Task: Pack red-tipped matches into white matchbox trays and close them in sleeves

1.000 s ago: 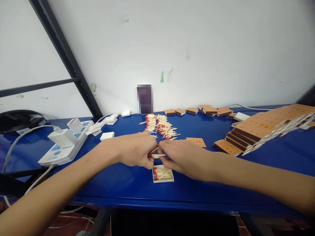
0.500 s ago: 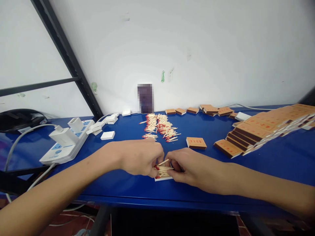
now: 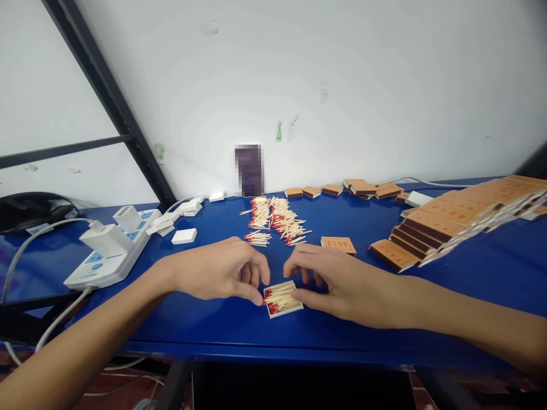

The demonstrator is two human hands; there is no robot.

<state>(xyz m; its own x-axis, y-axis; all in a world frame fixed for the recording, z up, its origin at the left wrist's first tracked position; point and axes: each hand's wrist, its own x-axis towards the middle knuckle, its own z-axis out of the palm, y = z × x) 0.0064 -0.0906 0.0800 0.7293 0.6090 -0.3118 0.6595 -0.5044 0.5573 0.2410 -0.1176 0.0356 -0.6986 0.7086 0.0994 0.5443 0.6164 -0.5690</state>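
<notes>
- Half a second ago both hands pinched a bundle of matches over the tray; now the hands have drawn apart and the matches (image 3: 280, 299) lie inside the tray (image 3: 287, 313).
- The tray sits on the blue table (image 3: 213, 324) near its front edge, between the two hands.
- Its long axis runs left to right, with the right end turned slightly away from the person.
- The matches lie along that axis, red heads towards the left end; a few at the top sit slightly askew.
- The left hand (image 3: 222, 274) holds nothing. Its fingers are loosely curled and apart, and its thumb (image 3: 250, 294) touches the tray's left end.
- The right hand (image 3: 337, 282) also holds nothing. Its fingers are spread and bent, tips down on the table just behind the tray, while its thumb (image 3: 305, 295) rests against the tray's right end.
- The tray is a small white cardboard drawer, open on top and filled with pale sticks.
- Farther back lies a pile of loose matches (image 3: 277, 219), with a brown matchbox (image 3: 338, 245) just to its right.
- A fanned stack of brown boxes (image 3: 431, 228) lies on the right, a white power strip (image 3: 102, 262) on the left.
</notes>
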